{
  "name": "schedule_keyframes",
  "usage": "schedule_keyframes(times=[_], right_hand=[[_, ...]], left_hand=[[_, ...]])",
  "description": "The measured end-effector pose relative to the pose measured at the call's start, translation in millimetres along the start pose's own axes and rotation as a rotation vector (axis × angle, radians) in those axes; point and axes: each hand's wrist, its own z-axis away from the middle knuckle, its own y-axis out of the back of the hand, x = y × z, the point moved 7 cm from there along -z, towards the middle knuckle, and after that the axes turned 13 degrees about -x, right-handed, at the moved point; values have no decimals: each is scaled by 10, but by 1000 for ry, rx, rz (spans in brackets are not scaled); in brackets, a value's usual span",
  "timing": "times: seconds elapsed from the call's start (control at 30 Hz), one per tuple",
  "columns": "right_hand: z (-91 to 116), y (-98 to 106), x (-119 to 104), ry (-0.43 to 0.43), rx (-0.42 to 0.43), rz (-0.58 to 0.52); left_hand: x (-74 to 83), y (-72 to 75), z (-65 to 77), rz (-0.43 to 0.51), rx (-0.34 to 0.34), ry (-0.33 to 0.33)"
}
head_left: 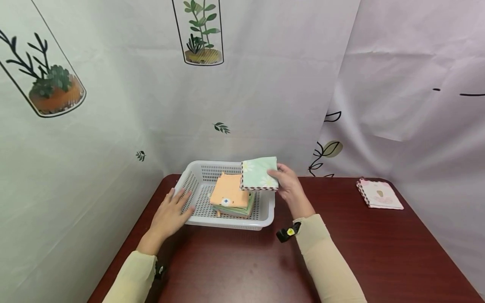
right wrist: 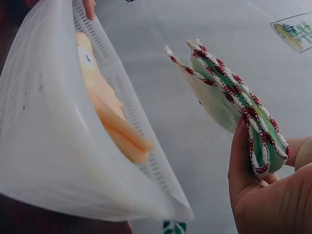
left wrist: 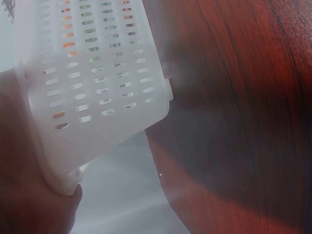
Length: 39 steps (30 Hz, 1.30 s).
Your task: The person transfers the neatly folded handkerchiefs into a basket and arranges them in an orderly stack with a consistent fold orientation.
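In the head view my right hand pinches a folded pale green towel with a checked edge, thumb on top. It holds the towel above the right part of a white plastic basket. Layered folds and red-and-white edging of this towel show in the right wrist view. Inside the basket lies a folded orange towel on top of green folded towels. My left hand rests on the basket's left rim, fingers spread and fairly straight. The left wrist view shows the basket's slotted wall close up.
A folded white-and-pink towel lies at the far right of the dark red-brown table. A printed fabric backdrop hangs behind the table and along its left side.
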Motion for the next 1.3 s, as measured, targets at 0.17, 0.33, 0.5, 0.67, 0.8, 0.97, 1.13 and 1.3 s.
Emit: schedule_keyframes(times=[0.17, 0.33, 0.5, 0.67, 0.8, 0.97, 1.13, 1.3], right_hand=[[-95, -125, 84, -19, 8, 0], [-165, -259, 150, -42, -5, -13], [-265, -386, 237, -62, -24, -48], [-391, -505, 352, -98, -53, -84], [-452, -570, 432, -133, -51, -103], [-492, -646, 484, -156, -49, -129], [-516, -689, 532, -170, -49, -118], [-515, -728, 581, -197, -47, -114]], left_hand=[[11, 11, 6, 4, 3, -6], [18, 14, 7, -6, 9, -5], [8, 25, 15, -11, 9, -1], [0, 29, 17, -8, 13, 1], [4, 18, 15, -9, 9, -4], [18, 18, 3, -16, 6, -3], [24, 24, -1, -18, 3, 0], [17, 26, 7, -14, 4, 5]])
